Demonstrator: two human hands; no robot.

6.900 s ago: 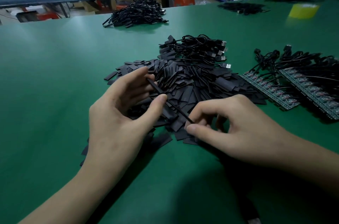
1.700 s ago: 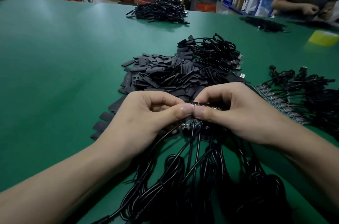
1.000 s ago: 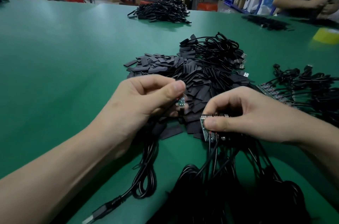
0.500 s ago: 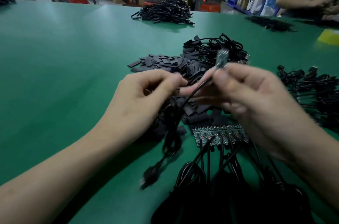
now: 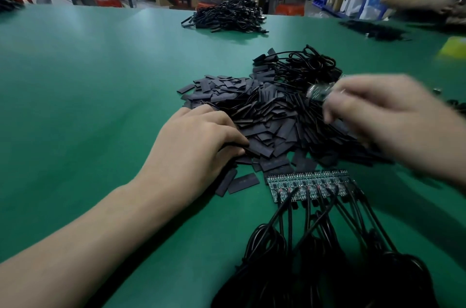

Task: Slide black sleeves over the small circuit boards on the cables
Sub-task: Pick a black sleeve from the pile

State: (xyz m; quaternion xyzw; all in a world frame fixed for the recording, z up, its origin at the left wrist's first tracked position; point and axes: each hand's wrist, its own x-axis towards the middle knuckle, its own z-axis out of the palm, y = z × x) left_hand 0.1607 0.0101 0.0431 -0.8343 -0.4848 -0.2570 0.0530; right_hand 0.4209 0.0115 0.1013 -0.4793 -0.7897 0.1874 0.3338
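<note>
My left hand (image 5: 191, 141) lies on the near left edge of the pile of flat black sleeves (image 5: 272, 116), fingertips touching the sleeves and thumb hidden. My right hand (image 5: 383, 118), blurred by motion, is raised over the pile's right side and pinches one small circuit board (image 5: 319, 92) at its fingertips; that board's cable is hidden by the hand. A strip of joined small circuit boards (image 5: 310, 185) lies on the green table (image 5: 88, 106) in front of the pile. Its black cables (image 5: 327, 244) run toward me into coiled bundles.
A tangle of black cables (image 5: 307, 65) lies behind the sleeve pile, and another heap (image 5: 227, 16) sits farther back. A yellow object (image 5: 454, 46) is at the far right. People work at the table's far right edge and at a bench behind.
My left hand let go of the cable and dropped onto the sleeve pile. My right hand moved right with the single board. The strip of boards still lies on the table.
</note>
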